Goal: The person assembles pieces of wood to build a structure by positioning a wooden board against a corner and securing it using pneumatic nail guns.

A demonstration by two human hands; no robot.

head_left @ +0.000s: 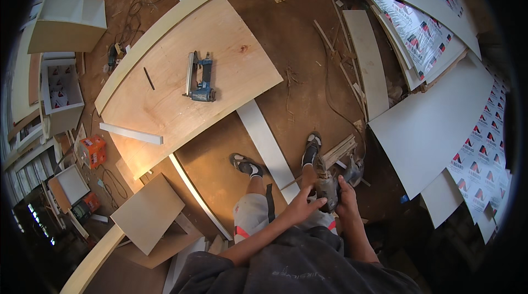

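Two hands, the left hand (302,207) and the right hand (347,201), grasp one dark power tool (328,190) from opposite sides, just above the person's lap. The left fingers curl against its left side with the thumb across it, and the right fingers close on the other side; some fingertips are hidden behind the tool. This shared hold probably spreads the weight and keeps the tool steady under the eyes. Just beyond it shows a rounded metal part (355,171); whether it belongs to the tool or lies apart, I cannot tell. Near the right shoe (313,141) is a small heap of wood scraps (338,152), perhaps pushed there as waste. Between the feet runs a white plank (268,141), its far end passing under the big wooden panel (242,71), so it may help prop that panel off the floor. On the panel, a white strip (131,133) lies close to the left corner, while a blue nail gun (201,78) rests well in from the edges, likely so it cannot slide off. A thin dark stick (149,78) lies left of the gun. Along the far edge sits a long pale strip (148,41), seemingly lined up with that side. Farther off, white boards (434,121) lie overlapping at the right, presumably to save floor space, and an open box (69,27) stands at the upper left.
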